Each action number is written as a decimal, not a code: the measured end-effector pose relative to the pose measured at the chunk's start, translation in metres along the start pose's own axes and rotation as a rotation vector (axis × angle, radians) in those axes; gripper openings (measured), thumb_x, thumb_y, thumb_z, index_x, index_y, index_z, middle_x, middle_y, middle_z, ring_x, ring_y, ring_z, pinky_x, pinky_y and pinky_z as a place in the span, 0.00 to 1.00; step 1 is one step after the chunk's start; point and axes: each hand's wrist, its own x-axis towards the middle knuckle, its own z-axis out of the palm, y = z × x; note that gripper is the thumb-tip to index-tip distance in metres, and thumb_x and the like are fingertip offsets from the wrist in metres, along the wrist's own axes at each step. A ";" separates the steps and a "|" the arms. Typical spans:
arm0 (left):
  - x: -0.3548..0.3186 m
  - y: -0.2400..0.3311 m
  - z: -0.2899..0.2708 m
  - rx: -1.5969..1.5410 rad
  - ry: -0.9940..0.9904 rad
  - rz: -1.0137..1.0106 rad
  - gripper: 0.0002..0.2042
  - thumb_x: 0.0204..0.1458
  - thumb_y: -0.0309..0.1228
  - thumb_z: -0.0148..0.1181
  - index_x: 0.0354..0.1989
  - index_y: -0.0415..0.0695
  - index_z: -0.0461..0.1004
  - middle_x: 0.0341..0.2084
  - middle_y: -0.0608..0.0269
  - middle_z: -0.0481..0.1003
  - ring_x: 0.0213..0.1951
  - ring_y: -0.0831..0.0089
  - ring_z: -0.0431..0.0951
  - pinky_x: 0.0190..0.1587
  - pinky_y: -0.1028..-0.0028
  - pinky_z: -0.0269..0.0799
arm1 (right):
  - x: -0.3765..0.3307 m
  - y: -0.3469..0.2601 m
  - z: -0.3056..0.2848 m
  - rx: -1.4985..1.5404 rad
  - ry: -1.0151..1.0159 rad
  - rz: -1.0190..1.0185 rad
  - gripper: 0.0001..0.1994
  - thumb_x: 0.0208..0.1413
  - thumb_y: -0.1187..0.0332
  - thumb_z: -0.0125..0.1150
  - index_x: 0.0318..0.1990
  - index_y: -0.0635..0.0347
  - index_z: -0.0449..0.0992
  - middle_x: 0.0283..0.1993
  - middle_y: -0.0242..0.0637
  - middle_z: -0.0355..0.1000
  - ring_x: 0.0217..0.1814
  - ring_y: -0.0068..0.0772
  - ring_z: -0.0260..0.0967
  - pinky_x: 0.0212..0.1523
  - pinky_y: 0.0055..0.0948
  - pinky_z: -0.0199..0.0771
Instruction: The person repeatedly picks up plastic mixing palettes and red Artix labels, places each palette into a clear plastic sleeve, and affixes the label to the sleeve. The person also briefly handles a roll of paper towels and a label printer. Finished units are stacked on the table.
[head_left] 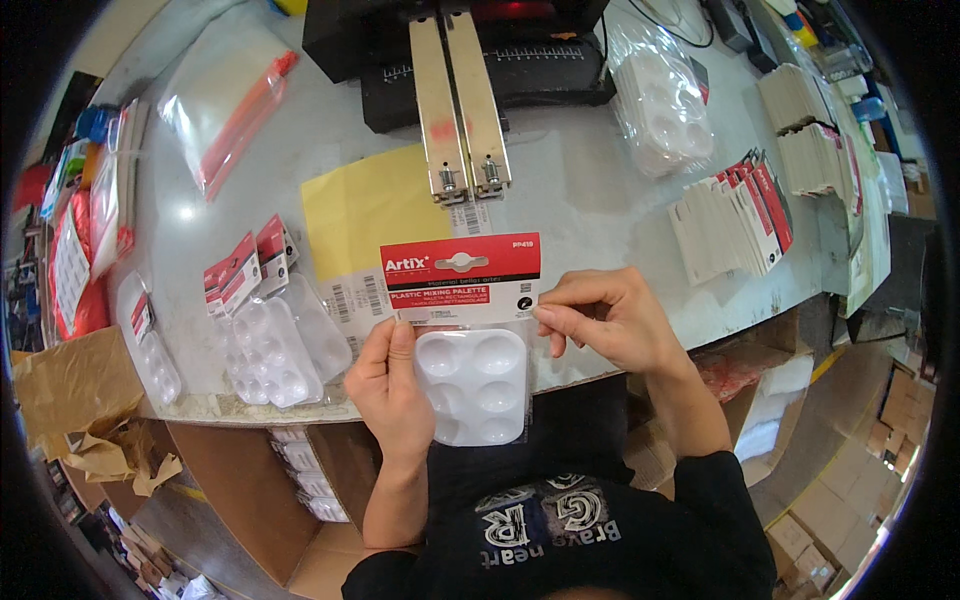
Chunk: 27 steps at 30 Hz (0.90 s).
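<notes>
A red and white header card [462,290] with a hang hole is held up in front of me, near the table's front edge. Below it hangs a white plastic mixing palette [472,388] with several round wells, in a clear bag whose top meets the card. My left hand [393,385] is closed, thumb and fingers pinching the card's lower left corner. At the card's lower right corner, the thumb and forefinger of my right hand [610,318] are closed on its edge. Just beyond the card are two metal arms [460,120] of a black machine [335,40].
Carded palettes [265,350] lie at left, beside a yellow sheet [365,200]. Clear bags with a red strip [240,120] lie far left. Bagged palettes [665,115] and stacked header cards [735,215] sit at right. Cardboard boxes [250,490] stand below the table edge.
</notes>
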 end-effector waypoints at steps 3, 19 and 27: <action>-0.003 0.009 -0.003 0.092 -0.065 0.009 0.11 0.60 0.28 0.48 0.33 0.33 0.72 0.24 0.66 0.74 0.29 0.82 0.67 0.35 0.80 0.65 | -0.004 0.005 0.004 0.068 0.023 0.031 0.06 0.54 0.73 0.59 0.30 0.68 0.77 0.25 0.32 0.72 0.23 0.18 0.69 0.24 0.18 0.66; 0.071 -0.011 0.039 0.055 -0.119 0.037 0.14 0.64 0.34 0.42 0.27 0.37 0.64 0.21 0.67 0.66 0.27 0.81 0.61 0.33 0.80 0.61 | 0.065 0.042 0.028 0.547 0.462 -0.104 0.05 0.53 0.72 0.59 0.28 0.63 0.74 0.21 0.27 0.66 0.22 0.15 0.60 0.25 0.16 0.60; 0.080 -0.023 0.047 -0.022 -0.095 0.065 0.14 0.63 0.33 0.43 0.26 0.39 0.63 0.21 0.66 0.65 0.26 0.78 0.60 0.32 0.78 0.59 | 0.078 0.049 0.027 0.391 0.528 -0.104 0.07 0.56 0.70 0.57 0.28 0.63 0.74 0.21 0.28 0.67 0.19 0.17 0.60 0.21 0.21 0.60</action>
